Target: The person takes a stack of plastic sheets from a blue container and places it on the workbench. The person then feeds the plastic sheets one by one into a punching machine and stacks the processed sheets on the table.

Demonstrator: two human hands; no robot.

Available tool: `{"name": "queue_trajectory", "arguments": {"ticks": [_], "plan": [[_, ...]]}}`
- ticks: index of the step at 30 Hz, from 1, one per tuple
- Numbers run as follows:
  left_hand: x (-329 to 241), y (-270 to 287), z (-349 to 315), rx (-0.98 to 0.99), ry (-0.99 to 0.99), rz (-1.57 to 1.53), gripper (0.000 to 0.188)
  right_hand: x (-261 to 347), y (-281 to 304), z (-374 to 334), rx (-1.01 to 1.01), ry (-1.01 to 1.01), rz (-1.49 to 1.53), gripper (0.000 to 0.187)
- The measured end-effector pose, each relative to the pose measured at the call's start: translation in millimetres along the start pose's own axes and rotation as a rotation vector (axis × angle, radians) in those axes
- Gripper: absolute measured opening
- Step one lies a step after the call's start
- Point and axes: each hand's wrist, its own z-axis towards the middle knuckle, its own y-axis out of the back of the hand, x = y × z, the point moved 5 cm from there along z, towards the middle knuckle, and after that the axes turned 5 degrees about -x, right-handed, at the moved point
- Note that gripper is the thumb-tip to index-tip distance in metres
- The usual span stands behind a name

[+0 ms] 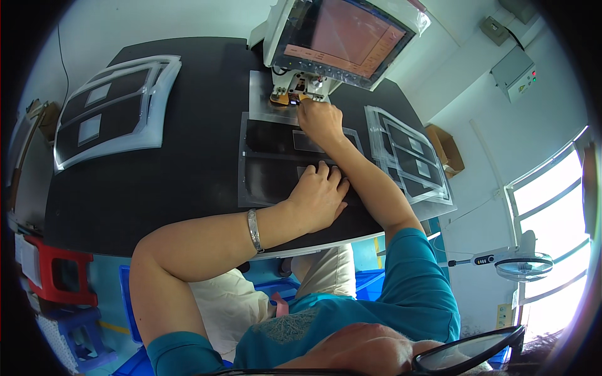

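A flat black sheet with clear film borders and rectangular windows (266, 178) lies on the dark table before me. My left hand (320, 195) rests on its near right part, fingers spread and covering one window. My right hand (320, 120) is at the sheet's far edge, fingers curled in by the lower head of a white bench machine (301, 88). Whatever those fingers grip, if anything, is hidden. Under the machine head is a pale metal plate (262, 94). My right forearm passes over the sheet's right side.
The machine's tilted screen (351, 37) overhangs the work spot. Stacks of similar sheets lie at the left (119, 109) and right (407, 153) of the table. Beyond the right stack is a cardboard box (444, 150). A fan (523, 266) stands at right, a red stool (59, 272) at left.
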Motion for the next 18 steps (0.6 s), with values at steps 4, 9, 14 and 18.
{"name": "queue_trajectory", "arguments": {"ticks": [4,9,14,18], "plan": [[0.2,0.1,0.5,-0.01,0.0,0.003,0.05,2.4,0.3,-0.2,-0.005,0.015,-0.01,0.025],[0.3,-0.3,0.3,-0.007,-0.001,0.0,0.05,2.9,3.3,-2.9,-0.074,0.042,-0.006,0.024],[0.1,0.6,0.8,-0.006,-0.002,-0.002,0.05,2.7,-1.3,-1.6,-0.052,0.041,-0.041,0.024],[0.3,0.9,1.0,-0.002,0.004,-0.006,0.049,2.9,-1.9,-1.8,-0.053,0.038,-0.015,0.023]]}}
